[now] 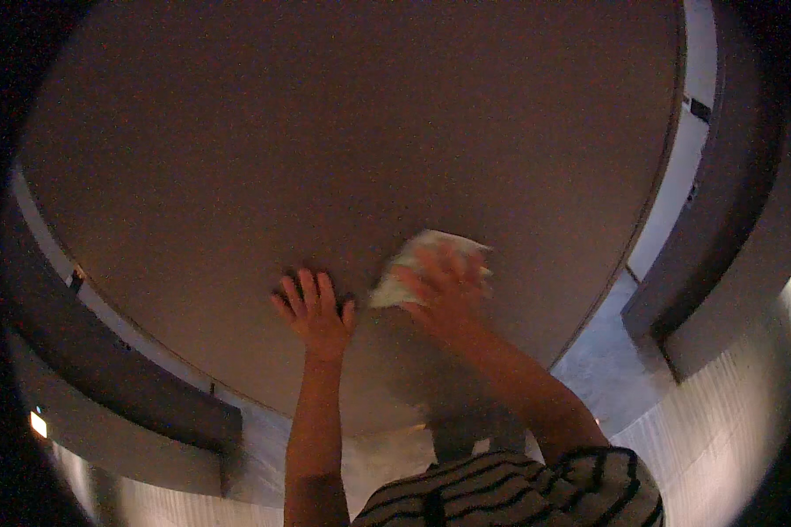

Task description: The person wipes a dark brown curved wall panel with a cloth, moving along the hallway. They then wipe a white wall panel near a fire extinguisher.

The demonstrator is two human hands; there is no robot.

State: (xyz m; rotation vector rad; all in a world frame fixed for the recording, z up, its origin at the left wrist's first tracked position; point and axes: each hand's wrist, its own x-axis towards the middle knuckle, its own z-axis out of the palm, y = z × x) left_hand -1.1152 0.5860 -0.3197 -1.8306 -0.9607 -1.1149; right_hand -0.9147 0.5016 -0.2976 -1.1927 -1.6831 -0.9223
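In the dim head view a large brown table spreads before me. My left hand rests palm down on its surface, fingers spread, with nothing in it. To the right, my right hand lies flat over a pale cloth, its fingers spread and blurred. The cloth's edges show beyond the fingertips and to the left of the hand. Whether the fingers grip the cloth or only press on it cannot be told.
Dark bench-like structures curve along the left and right sides of the table. A pale floor shows between them and the table. Small dark objects sit near the benches. A small bright light shows at lower left.
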